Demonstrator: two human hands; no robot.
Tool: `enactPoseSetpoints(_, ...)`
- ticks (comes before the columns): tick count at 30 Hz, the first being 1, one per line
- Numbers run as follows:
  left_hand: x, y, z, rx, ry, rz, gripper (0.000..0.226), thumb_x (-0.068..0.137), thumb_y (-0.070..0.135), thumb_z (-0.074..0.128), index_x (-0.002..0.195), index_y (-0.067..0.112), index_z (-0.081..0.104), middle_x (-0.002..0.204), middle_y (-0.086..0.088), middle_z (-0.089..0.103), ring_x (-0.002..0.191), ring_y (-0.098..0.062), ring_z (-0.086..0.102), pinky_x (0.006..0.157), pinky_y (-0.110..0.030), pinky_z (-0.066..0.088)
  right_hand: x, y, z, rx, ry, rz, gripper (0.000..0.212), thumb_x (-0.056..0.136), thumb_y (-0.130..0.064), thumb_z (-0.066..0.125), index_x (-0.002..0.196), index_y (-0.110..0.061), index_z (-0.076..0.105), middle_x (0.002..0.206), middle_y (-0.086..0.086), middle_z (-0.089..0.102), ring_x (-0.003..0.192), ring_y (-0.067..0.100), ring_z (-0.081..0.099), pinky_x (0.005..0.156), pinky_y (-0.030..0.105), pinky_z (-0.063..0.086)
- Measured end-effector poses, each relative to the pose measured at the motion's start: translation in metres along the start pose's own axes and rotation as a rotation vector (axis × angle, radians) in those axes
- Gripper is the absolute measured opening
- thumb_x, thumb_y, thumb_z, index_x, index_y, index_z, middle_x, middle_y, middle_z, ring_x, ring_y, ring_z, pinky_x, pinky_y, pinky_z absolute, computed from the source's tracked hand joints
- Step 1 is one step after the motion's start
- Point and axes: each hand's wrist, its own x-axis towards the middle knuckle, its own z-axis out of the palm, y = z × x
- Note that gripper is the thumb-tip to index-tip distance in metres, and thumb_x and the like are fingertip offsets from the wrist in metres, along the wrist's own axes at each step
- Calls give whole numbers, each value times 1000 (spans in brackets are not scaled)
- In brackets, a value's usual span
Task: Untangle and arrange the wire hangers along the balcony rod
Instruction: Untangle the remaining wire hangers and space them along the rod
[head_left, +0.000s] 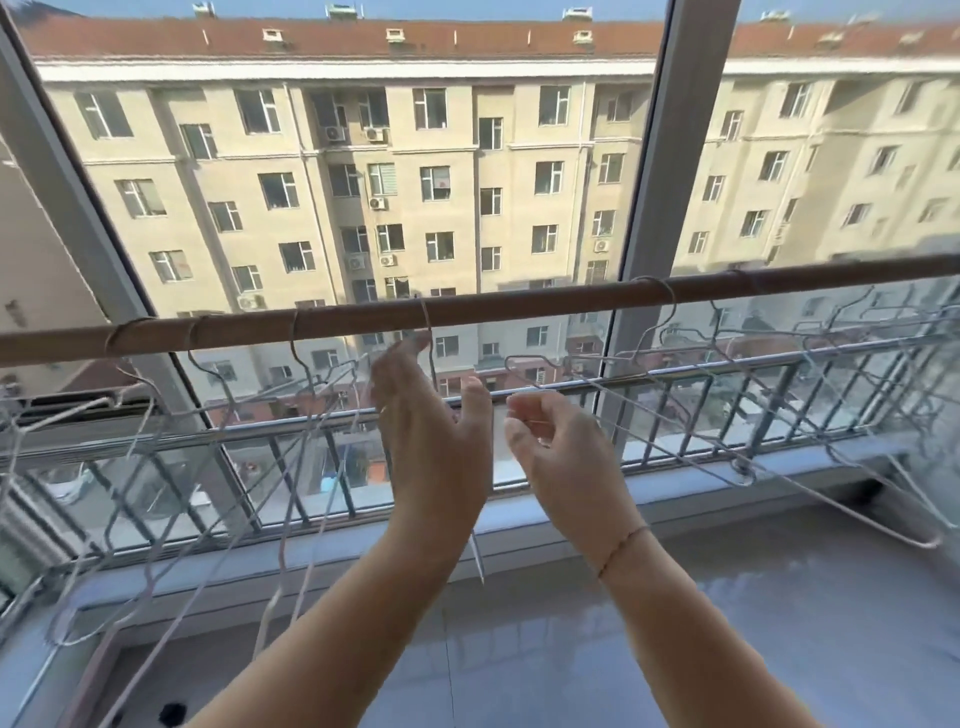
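rod (519, 304) runs 9 to 3 o'clock, hangers (740, 474) hooked along it. left hand (431, 431), fingers nearly straight, touches the centre hanger (427, 325) neck. right hand (561, 457), at 4 o'clock, is loosely curled; cannot tell its grip.

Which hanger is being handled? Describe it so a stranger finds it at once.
Find the brown balcony rod crossing the window. Near its middle hooks one wire hanger, apart from the other hangers either side. Only it has the left hand's fingertips against its neck.
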Motion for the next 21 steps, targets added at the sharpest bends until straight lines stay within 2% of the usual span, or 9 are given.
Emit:
enactPoseSetpoints(2,-5,14,12,-37,-45,51,42,85,11,54,125,16,41,119,8,35,122,-12,37,109,-41,32,1,5,-22,-8,85,-26,19,88,-19,57,107,-17,61,95,-9,64,91,6,61,83,19,48)
enactPoseSetpoints(5,-10,28,34,-56,2,106,49,81,12,54,127,16,39,132,1,33,133,-16,28,114,-44,25,5,19,-59,-32,220,-34,16,87,-15,58,102,-18,62,91,-8,65,87,6,62,81,17,48)
enactPoseSetpoints(8,-16,38,51,-64,67,90,63,78,7,57,136,11,32,145,-12,24,139,-19,16,116,-33,14,10,38,-92,-38,317,-19,17,88,-13,59,103,-17,63,89,-12,63,84,0,60,79,11,48)
enactPoseSetpoints(10,-21,48,61,-104,150,160,63,76,4,56,135,8,34,143,-14,26,137,-19,19,116,-34,17,14,50,-108,-44,354,-11,16,87,-13,59,103,-17,63,87,-13,62,83,-4,59,77,11,49)
enactPoseSetpoints(12,-29,59,75,-138,201,316,56,72,4,51,127,3,41,132,-14,38,130,-20,32,113,-36,26,18,61,-122,-65,384,-19,15,87,-12,60,101,-17,63,86,-12,63,83,-2,59,76,13,50)
enactPoseSetpoints(14,-38,73,92,-166,101,421,42,76,7,48,118,6,49,120,-5,47,119,-13,42,106,-24,32,24,75,-136,-141,426,-28,16,86,-11,60,101,-15,64,93,-2,66,87,10,62,79,18,47)
enactPoseSetpoints(16,-45,88,113,-174,-104,357,32,83,12,49,115,14,50,114,5,50,109,-4,46,97,-15,36,30,92,-152,-272,440,-11,19,84,-11,62,102,-14,63,102,6,66,96,20,61,84,27,47)
enactPoseSetpoints(19,-45,93,155,-115,-319,131,38,90,20,50,127,19,44,122,5,50,114,-7,48,99,-28,42,34,115,-176,-371,267,71,27,83,-19,63,110,-15,60,107,6,64,101,24,59,91,41,48)
enactPoseSetpoints(21,-42,91,182,-96,-408,-38,47,89,24,50,134,15,39,129,-3,50,118,-18,49,102,-38,42,36,127,-191,-309,89,135,24,86,-23,60,110,-16,59,98,1,66,92,17,62,83,32,51)
